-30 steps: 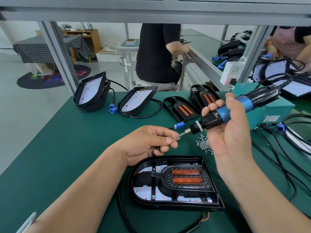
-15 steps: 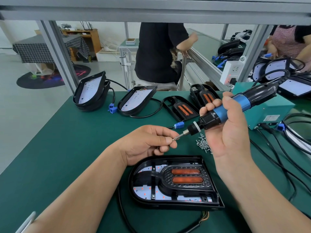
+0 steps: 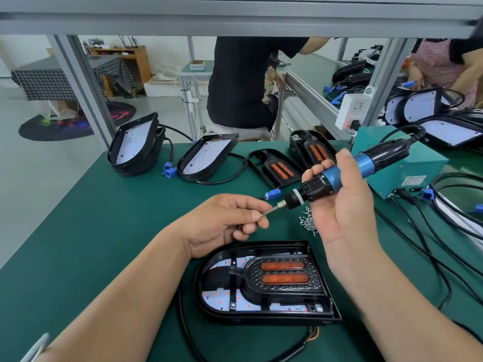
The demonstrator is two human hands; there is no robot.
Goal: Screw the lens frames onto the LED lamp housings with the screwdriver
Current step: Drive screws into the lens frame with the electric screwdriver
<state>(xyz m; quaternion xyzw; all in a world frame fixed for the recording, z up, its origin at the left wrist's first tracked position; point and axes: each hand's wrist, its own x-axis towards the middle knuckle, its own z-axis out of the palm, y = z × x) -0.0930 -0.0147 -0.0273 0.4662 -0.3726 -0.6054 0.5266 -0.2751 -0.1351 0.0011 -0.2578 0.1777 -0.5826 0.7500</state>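
Observation:
A black LED lamp housing (image 3: 324, 313) lies on the green mat in front of me, with a black lens frame (image 3: 285, 276) bearing two orange lenses seated in it. Above it my right hand (image 3: 342, 207) grips a blue-and-black electric screwdriver (image 3: 339, 173), its bit pointing left and down. My left hand (image 3: 222, 223) pinches a small screw (image 3: 262, 215) against the bit tip. A heap of loose screws (image 3: 307, 222) lies on the mat just behind the housing.
Further back sit stacked housings (image 3: 136, 150), one more housing (image 3: 206, 158) and two spare lens frames (image 3: 277, 168) (image 3: 313, 150). A teal power box (image 3: 407, 171) with black cables (image 3: 431, 246) stands at right. Other people work at benches behind the metal frame.
The screwdriver has tilted slightly and shifted a little left and down toward my left hand; the bit tip now meets the pinched screw. The housing has not moved.

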